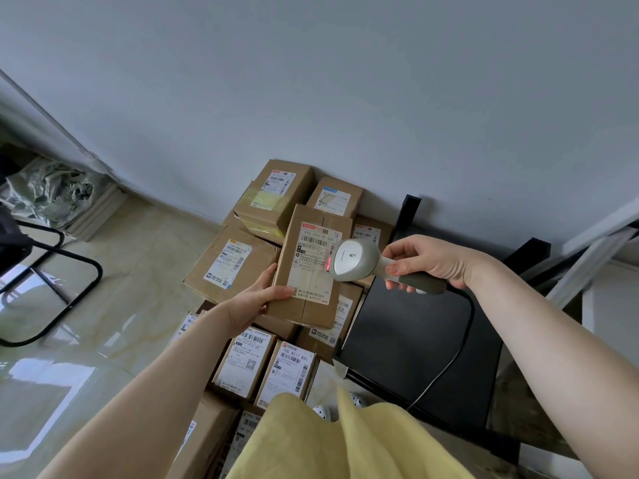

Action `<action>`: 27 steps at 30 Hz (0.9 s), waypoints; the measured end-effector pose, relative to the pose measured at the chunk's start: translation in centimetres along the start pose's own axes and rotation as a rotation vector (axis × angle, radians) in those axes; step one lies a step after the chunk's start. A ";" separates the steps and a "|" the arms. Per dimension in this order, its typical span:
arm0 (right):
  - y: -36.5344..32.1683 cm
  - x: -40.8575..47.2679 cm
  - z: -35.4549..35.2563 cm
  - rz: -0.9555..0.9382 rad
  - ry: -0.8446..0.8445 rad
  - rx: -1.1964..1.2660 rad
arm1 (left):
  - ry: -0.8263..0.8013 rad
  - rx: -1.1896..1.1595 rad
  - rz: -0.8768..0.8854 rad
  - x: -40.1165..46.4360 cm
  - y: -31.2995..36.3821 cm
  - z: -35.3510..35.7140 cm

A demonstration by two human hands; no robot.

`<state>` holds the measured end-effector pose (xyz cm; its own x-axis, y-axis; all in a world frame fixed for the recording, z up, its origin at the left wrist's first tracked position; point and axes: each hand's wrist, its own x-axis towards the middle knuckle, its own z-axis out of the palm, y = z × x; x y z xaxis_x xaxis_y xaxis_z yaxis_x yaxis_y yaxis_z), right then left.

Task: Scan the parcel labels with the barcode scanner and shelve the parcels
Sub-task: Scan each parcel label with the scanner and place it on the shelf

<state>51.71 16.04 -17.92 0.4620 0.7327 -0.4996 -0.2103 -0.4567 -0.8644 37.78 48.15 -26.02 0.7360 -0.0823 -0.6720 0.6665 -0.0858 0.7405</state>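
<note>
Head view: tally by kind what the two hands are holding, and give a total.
cardboard parcel: 1, gripped by the left hand
barcode scanner: 1, gripped by the right hand
Total: 2

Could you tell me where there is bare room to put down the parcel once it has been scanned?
The black table top right of the pile is bare apart from the scanner's cable. The tiled floor between the black chair frame and the parcel pile is open too. The pile itself is crowded, boxes overlapping up to the wall.
</note>
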 end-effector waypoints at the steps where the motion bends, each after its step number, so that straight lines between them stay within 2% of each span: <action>1: 0.0 0.0 0.0 -0.004 0.002 0.006 | -0.003 0.004 0.005 0.0 0.0 0.1; 17: 0.1 -0.4 0.1 0.014 0.014 0.098 | -0.007 0.015 0.026 0.2 0.7 1.0; 22: 0.1 -0.3 2.7 -0.043 0.156 0.354 | 0.035 -0.011 0.039 0.6 0.5 1.6; 27: -0.1 0.1 7.8 0.026 0.327 0.853 | 0.078 -0.034 0.043 1.2 0.7 2.9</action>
<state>45.12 20.11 -18.33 0.6421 0.4888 -0.5906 -0.7293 0.1522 -0.6671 38.74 45.17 -26.33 0.7701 -0.0079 -0.6378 0.6367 -0.0503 0.7694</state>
